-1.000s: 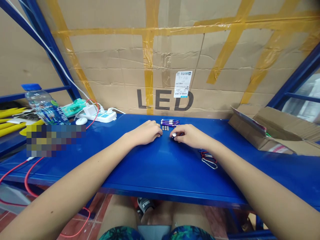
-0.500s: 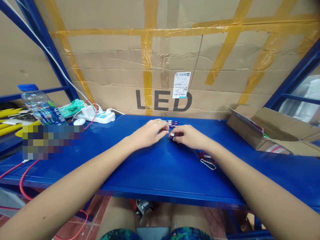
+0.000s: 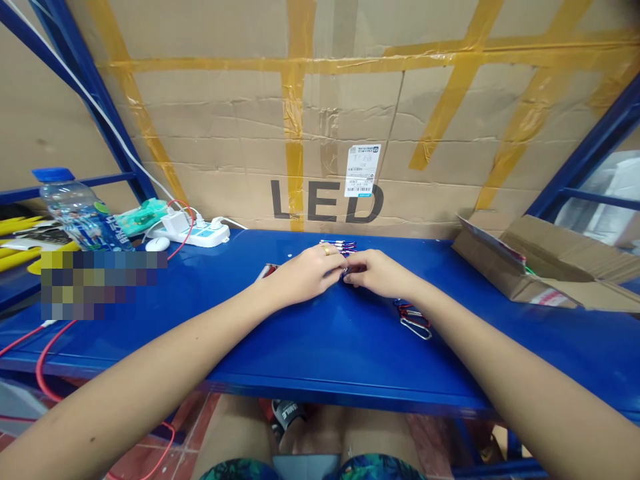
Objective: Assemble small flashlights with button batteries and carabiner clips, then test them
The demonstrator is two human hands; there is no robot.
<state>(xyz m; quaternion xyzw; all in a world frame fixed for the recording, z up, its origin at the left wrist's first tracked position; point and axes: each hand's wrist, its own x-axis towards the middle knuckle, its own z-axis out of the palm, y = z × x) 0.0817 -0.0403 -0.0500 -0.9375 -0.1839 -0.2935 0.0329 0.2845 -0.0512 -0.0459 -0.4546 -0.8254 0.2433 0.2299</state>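
Note:
My right hand [image 3: 377,272] is closed around a small dark flashlight [image 3: 345,272], whose silver round end faces left. The fingertips of my left hand [image 3: 315,272] meet at that end, closed on it; most of the flashlight is hidden by fingers. Just behind the hands lie several slim blue and red pieces with silver bands [image 3: 336,244], partly covered. Close to my right forearm rests a group of carabiners [image 3: 414,321], blue, red and silver. A red and silver object [image 3: 268,271] shows from behind my left wrist, mostly hidden.
An open cardboard box [image 3: 505,267] stands at the right of the blue table [image 3: 320,353]. At the left are a water bottle [image 3: 75,210], a white power strip [image 3: 213,233] and red cables [image 3: 43,360]. A large taped carton [image 3: 225,133] rises behind the table.
My left hand has moved right and its fingers now reach the flashlight's end. The red and silver object behind my left wrist has come into view. My right hand stays nearly still.

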